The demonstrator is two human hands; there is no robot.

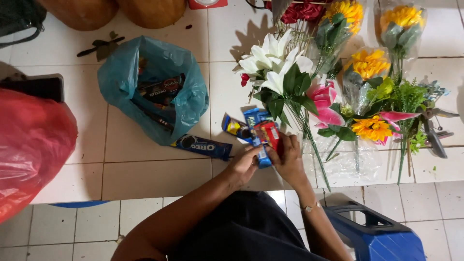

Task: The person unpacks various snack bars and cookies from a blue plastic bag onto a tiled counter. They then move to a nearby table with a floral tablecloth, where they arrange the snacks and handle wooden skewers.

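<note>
Both hands pinch a bunch of small snack packets [263,133] above the near edge of the tiled worktop [145,174] — left hand [241,166] at the lower end, right hand [289,159] wrapped round the red one. Packets look light, crinkly, slick; best gripped across the middle — the contents likely crush. Blue bag [154,87] and artificial flowers [333,92] flank them.

Counter [145,179]: glazed white tile, smooth, slight sheen. Teal bag [186,92] and red bag [29,140]: thin crinkled plastic film, glossy. Snack packets [263,130]: shiny printed foil wrap. Sunflower sleeves [360,94]: clear cellophane. Blue stool [382,241]: moulded plastic, semi-matt.
</note>
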